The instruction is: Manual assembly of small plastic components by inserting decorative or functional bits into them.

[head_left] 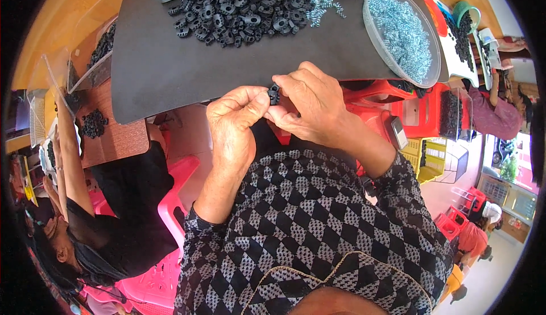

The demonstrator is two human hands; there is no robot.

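Just off the near edge of the dark table mat (153, 82), both my hands meet over a small black plastic cord lock (273, 94). My left hand (234, 113) pinches it from the left between thumb and fingertips. From the other side, my right hand (315, 102) grips it with thumb and bent index finger. Its underside is partly covered by the fingers. Beyond the hands lies a heap of similar black plastic pieces (244, 11) with holes in them. Loose small metal springs (324, 7) lie at the heap's right, and a round clear tub (372, 45) holds many more.
On the left, a co-worker in black (125, 212) sits on a pink chair (176, 201) at a brown table (122, 144) with black pieces. Red stools (421, 113) and a yellow crate (432, 158) stand to the right. More people (472, 238) sit farther back.
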